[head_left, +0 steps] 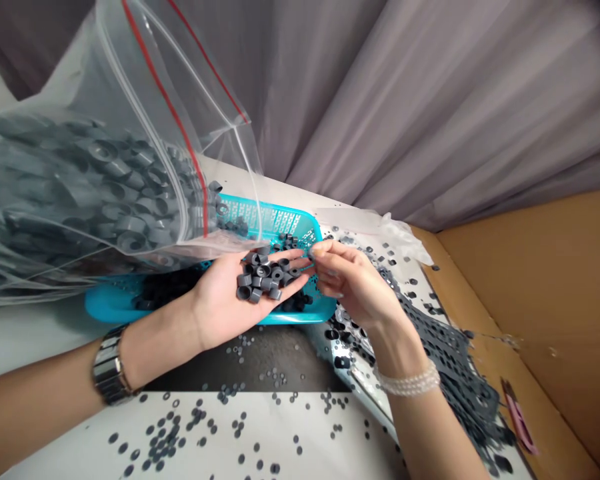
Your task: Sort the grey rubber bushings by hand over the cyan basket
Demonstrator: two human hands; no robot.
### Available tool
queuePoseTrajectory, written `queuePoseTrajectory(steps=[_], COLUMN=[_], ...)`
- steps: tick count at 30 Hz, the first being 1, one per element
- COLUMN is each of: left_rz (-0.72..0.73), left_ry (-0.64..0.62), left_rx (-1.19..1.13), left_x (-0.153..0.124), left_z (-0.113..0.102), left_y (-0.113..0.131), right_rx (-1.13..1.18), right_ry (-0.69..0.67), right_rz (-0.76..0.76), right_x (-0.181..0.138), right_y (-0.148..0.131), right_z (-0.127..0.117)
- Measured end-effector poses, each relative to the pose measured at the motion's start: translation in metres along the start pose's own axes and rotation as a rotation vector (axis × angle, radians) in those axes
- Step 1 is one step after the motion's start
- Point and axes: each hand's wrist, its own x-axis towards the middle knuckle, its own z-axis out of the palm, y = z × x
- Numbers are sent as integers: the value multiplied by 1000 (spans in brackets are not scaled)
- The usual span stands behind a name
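My left hand lies palm up over a blue plastic basket, fingers stretched out, bearing a heap of small dark grey ring-like caps. At its fingertips my right hand is closed in a pinch on a small grey cap, which is mostly hidden by the fingers. More dark pieces lie in the basket. Above the left wrist, a clear zip bag with red stripes bulges with grey caps; its open mouth faces the basket.
Small dark discs are scattered over the white table and a black mat. Dark perforated strips are piled at right, by pink-handled scissors and a cardboard wall. Crumpled clear plastic lies behind; a grey curtain hangs beyond.
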Motion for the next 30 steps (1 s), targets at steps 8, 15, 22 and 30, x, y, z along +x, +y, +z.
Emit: queuePoseTrajectory(steps=[8, 15, 22, 30], left_rz=[23, -12, 7, -7], left_ry=[-36, -86, -53, -1], left_rx=[-10, -26, 29, 25], left_x=[-2, 0, 1, 2], left_z=[-2, -5, -8, -9], left_y=[2, 3, 3, 4], right_rx=[439, 88, -768, -711], right_ry=[2, 61, 33, 70], right_rz=[76, 27, -214, -202], right_x=[4, 1, -13, -8], right_y=[-2, -2, -13, -8], right_z=[-11, -6, 8, 0])
